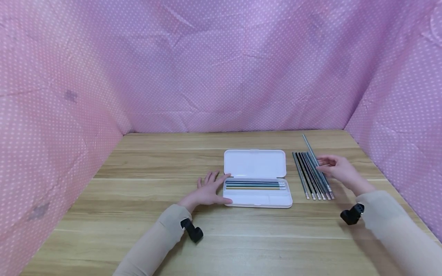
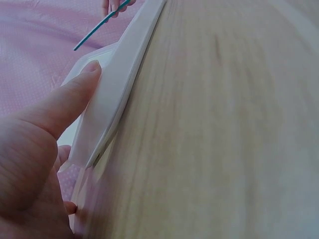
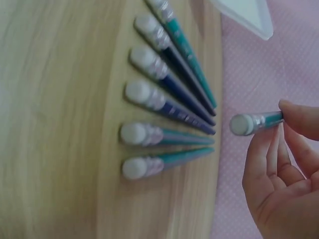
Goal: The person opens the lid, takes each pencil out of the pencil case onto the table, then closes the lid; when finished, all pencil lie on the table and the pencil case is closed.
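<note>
head view from above, facing forward and down, wrist views close in, all sharing held pencil

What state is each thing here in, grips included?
Pencil case: open, lid folded back.
Pencils in the case: lying side by side.
Six loose pencils: lying fanned, right of the case.
Held pencil: raised, tilted.
Left grip: spread, touching the case's left end.
Right grip: pinching the held pencil.

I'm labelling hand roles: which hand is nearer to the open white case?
Left. The left hand touches the left end of the white case; the right hand is away past its right end, holding a pencil.
</note>
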Action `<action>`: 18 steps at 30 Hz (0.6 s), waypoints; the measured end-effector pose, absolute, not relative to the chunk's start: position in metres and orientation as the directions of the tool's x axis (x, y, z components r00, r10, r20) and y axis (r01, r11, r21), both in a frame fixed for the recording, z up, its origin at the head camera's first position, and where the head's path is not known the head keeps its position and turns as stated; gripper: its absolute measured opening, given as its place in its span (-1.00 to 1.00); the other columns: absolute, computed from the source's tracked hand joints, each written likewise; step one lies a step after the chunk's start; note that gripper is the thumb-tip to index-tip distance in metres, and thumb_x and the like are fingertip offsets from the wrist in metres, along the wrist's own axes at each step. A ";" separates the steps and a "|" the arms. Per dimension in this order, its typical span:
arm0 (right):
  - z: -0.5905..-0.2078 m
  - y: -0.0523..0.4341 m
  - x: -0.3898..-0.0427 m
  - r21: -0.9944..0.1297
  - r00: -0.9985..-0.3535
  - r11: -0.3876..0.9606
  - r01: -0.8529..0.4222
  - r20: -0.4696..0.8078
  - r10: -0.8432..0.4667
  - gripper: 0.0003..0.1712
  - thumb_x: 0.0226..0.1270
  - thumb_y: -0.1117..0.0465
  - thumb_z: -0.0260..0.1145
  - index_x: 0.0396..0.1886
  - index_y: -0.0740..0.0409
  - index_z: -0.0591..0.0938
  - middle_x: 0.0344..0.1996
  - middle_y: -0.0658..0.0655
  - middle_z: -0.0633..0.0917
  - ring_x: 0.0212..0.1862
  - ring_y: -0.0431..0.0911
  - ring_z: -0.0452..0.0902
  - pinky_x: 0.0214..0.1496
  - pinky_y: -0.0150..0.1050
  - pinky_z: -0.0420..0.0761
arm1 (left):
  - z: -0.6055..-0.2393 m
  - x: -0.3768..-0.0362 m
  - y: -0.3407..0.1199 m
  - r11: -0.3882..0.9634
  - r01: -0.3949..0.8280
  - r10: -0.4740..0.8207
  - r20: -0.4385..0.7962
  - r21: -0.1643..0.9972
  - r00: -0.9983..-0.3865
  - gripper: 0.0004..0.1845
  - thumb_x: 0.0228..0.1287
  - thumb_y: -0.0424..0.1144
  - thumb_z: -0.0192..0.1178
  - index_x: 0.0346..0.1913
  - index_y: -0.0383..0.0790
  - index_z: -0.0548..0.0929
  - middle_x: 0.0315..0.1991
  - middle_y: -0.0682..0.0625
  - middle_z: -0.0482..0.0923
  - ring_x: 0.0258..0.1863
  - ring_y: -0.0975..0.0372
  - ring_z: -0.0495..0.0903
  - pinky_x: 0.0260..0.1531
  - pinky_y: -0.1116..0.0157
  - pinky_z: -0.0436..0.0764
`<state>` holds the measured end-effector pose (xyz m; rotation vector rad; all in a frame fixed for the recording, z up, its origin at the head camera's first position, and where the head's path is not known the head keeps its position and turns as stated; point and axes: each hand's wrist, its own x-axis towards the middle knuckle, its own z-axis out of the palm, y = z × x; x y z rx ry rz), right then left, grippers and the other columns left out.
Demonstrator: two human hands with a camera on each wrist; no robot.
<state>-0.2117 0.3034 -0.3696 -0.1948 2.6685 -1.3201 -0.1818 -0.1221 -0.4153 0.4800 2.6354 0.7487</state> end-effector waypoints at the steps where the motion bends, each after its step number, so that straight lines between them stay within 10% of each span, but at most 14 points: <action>1: -0.371 0.306 -0.212 -0.789 -0.980 0.614 -0.040 -0.089 -0.179 -0.37 0.30 0.25 0.21 0.25 0.51 0.26 -0.10 0.29 0.60 -0.32 -0.50 0.44 -0.27 -0.42 0.59 | -0.415 -0.182 -0.122 0.802 0.221 0.411 -0.245 0.554 -0.878 -0.05 -0.05 0.29 0.27 0.41 0.38 0.02 0.50 -0.16 -0.25 0.46 -0.12 -0.42 0.24 -0.30 -0.45; 18: -0.388 0.335 -0.221 -0.742 -0.972 0.667 0.069 -0.199 -0.121 -0.34 0.20 0.34 0.23 0.20 0.63 0.24 -0.20 0.32 0.66 -0.40 -0.45 0.47 -0.35 -0.43 0.57 | -0.416 -0.182 -0.122 0.804 0.217 0.407 -0.247 0.554 -0.880 -0.05 -0.05 0.28 0.28 0.41 0.37 0.01 0.50 -0.15 -0.26 0.46 -0.11 -0.41 0.24 -0.30 -0.44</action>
